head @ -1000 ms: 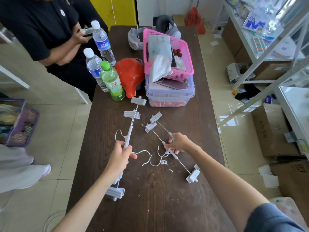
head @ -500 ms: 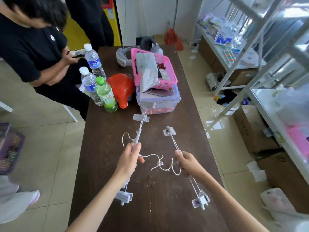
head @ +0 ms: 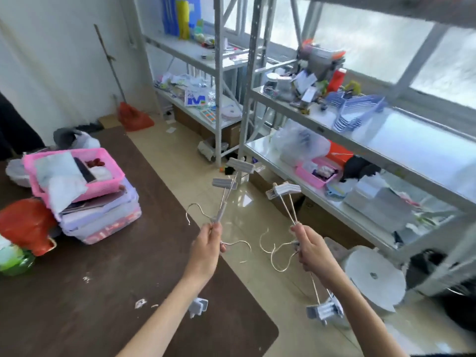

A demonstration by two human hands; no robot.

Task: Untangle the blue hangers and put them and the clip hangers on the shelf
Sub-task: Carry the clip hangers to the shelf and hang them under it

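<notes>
Two hands hold white clip hangers up in the air: the left hand point(head: 206, 247) is curled tight round one bunch point(head: 223, 202) just past the right edge of the brown table point(head: 103, 279), and the right hand point(head: 313, 249) is curled tight round another bunch point(head: 288, 204) out over the shiny floor point(head: 206, 155). Between the table edge and the metal shelf point(head: 417, 140) there is a wide strip of floor with room to move. Blue hangers point(head: 355, 109) lie up on the shelf, well apart from both hands, near its front edge.
</notes>
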